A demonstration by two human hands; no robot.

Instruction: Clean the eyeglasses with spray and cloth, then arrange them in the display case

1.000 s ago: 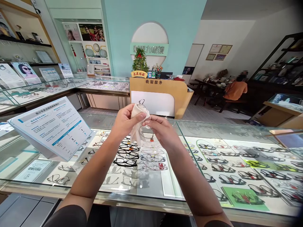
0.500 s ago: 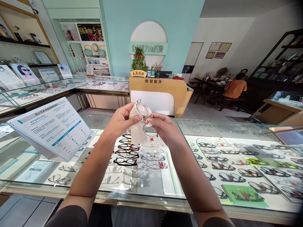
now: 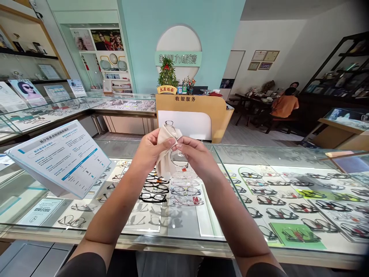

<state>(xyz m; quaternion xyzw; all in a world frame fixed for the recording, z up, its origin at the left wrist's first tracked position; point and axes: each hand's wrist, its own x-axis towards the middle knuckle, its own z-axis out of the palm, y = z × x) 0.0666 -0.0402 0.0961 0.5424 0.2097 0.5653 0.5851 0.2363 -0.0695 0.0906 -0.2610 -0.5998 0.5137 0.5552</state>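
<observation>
Above the glass counter, my left hand [image 3: 152, 148] is closed around a cream cleaning cloth [image 3: 166, 163], pinching it over one lens of a pair of thin-rimmed eyeglasses [image 3: 179, 164]. The cloth hides most of that upper lens. My right hand [image 3: 196, 154] grips the frame near its middle between thumb and fingers. The other round lens hangs below, between my hands. Under the glass lie several black-framed glasses [image 3: 154, 197] and several clear-framed glasses [image 3: 186, 191].
The glass display counter [image 3: 144, 240] spans the front, with more eyeglasses at right. A folded sign [image 3: 62, 157] stands on it at left. Beyond is a wooden cashier desk [image 3: 221, 111] with a potted plant [image 3: 167, 73]. A person in orange [image 3: 284, 104] sits back right.
The cloth has been folded over the upper lens, which showed bare before. My left thumb has shifted slightly upward and right. The view has moved slightly.
</observation>
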